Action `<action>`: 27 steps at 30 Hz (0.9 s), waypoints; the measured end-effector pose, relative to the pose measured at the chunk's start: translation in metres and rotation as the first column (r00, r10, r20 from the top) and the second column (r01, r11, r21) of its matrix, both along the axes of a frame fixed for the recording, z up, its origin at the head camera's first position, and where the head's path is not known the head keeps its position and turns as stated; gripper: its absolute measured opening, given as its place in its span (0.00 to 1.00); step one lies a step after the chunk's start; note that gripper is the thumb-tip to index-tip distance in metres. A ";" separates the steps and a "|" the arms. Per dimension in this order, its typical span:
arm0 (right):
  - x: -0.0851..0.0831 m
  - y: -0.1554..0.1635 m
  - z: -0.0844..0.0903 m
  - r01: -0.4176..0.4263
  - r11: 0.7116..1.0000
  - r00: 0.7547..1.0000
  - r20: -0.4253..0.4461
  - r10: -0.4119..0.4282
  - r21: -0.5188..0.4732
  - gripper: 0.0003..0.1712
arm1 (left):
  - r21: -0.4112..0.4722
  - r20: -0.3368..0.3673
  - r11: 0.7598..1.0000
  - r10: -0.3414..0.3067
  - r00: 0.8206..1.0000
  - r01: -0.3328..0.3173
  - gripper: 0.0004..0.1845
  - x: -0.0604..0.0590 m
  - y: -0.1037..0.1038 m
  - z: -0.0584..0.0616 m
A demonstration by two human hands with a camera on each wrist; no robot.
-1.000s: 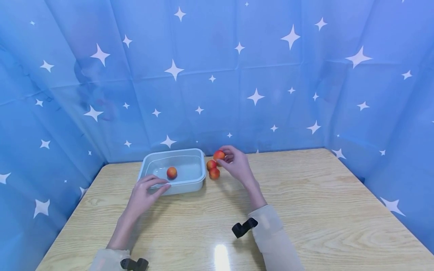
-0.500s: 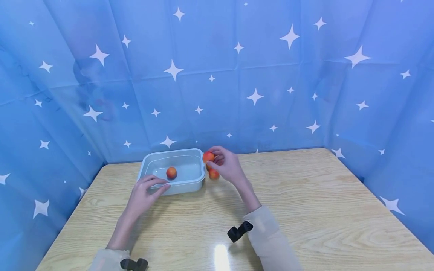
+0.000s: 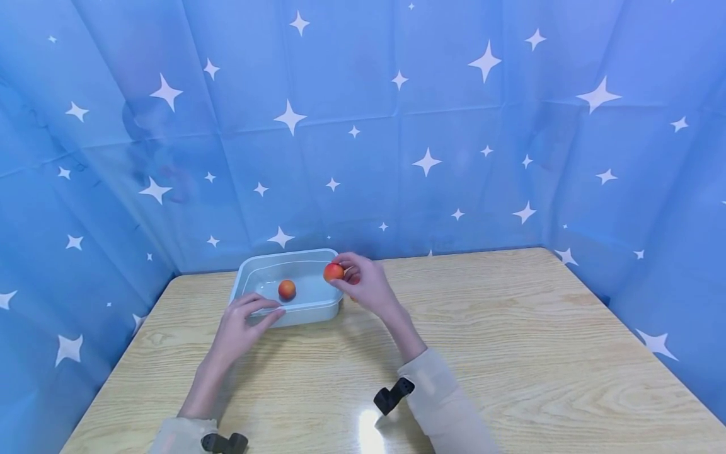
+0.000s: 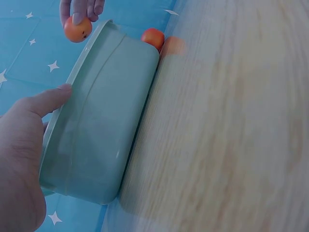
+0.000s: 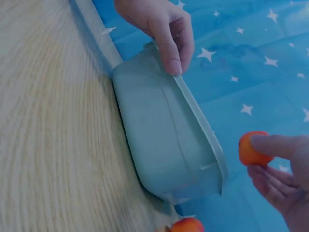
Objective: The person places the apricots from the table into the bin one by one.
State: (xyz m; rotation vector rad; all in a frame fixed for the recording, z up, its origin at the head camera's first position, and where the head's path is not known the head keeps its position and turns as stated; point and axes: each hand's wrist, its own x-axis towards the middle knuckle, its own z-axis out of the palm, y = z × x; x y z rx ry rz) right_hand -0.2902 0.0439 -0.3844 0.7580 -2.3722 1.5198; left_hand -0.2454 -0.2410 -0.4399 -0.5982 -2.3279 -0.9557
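Note:
My left hand (image 3: 238, 328) pinches the near rim of a pale blue-green plastic box (image 3: 314, 313), thumb outside and fingers over the edge. In my right hand (image 3: 371, 287), thumb and fingertips hold a small round red-orange fruit (image 3: 333, 272) at the box's right rim. The right wrist view shows this held fruit (image 5: 255, 148) raised just beyond the rim. A similar fruit (image 3: 287, 290) lies inside the box on its floor. On the table beside the box's right end sits another red-orange fruit (image 4: 152, 37), mostly hidden by my right hand in the head view.
The box stands near the back edge of a light wooden table (image 3: 510, 340). Behind it hangs a blue curtain (image 3: 363, 164) with white stars, which also runs along both sides. A black wrist camera (image 3: 394, 395) sits on each sleeve.
My right hand has carried the held fruit leftward, past the fruits on the table, to the box's right rim. The left hand and the box have stayed in place.

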 end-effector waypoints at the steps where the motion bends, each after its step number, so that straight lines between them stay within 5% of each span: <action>1: 0.000 -0.001 -0.001 -0.008 1.000 1.000 -0.005 0.008 0.006 0.20 | 0.000 -0.001 1.000 -0.001 1.000 0.001 0.07 0.000 0.000 0.000; 15: 0.008 -0.017 -0.006 -0.035 0.991 0.999 -0.029 0.039 0.128 0.21 | -0.013 -0.014 1.000 0.004 1.000 -0.004 0.08 0.000 0.000 0.000; 27: 0.006 -0.022 -0.010 -0.064 0.991 0.994 -0.079 0.074 0.119 0.19 | -0.007 -0.010 1.000 -0.006 1.000 0.006 0.08 -0.001 0.000 -0.001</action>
